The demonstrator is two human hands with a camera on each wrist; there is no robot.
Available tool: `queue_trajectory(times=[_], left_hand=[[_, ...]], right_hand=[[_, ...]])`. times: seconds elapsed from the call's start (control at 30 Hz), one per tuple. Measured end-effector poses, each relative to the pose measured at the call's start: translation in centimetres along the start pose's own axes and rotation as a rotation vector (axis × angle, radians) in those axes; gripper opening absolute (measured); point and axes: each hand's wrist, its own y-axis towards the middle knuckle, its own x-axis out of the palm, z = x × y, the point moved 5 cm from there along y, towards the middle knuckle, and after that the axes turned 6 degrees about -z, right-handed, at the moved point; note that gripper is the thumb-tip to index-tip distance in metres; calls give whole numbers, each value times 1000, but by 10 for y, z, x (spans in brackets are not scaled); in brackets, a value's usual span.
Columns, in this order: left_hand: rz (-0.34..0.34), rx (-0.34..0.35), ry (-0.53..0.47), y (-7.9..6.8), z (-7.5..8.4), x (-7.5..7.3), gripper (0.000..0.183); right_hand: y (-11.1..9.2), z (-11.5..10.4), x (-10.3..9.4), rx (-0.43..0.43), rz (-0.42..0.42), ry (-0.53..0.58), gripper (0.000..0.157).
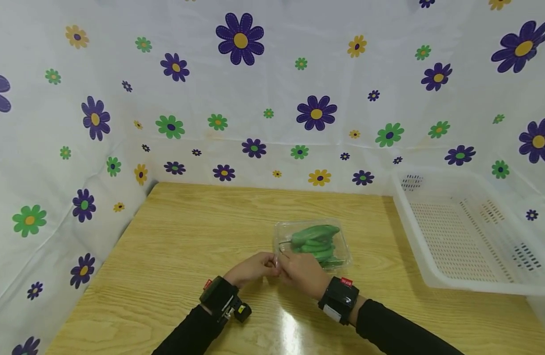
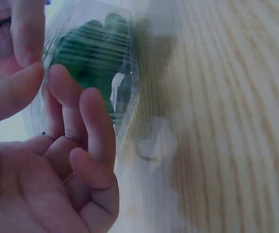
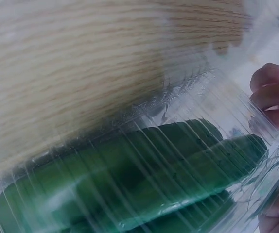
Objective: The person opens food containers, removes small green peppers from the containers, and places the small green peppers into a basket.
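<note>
A clear plastic box with ribbed walls lies on the table, holding several long green peppers; a thin stem sticks out at the left end of the top one. At the box's near left corner, both hands meet. My right hand reaches over the near side and pinches the corner edge. Thumb and fingertips of my left hand grip the same corner from the left. In the left wrist view, the other left fingers curl loosely beside the box wall. Peppers fill much of the right wrist view behind the ribbed plastic.
A large white plastic basket with a perforated bottom stands to the right of the box. The wooden table runs back to a white flower-printed cloth, which hangs behind it and at both sides.
</note>
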Motion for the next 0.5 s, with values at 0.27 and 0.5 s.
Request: queue_trajectory(times=[0.27, 0.5], left_hand=[[85, -50, 53, -3, 7, 6, 4], [155, -97, 60, -2, 10, 10, 20]], right_hand=[[2, -1, -1, -12, -46, 23, 27], [0, 0, 0, -20, -68, -15, 25]])
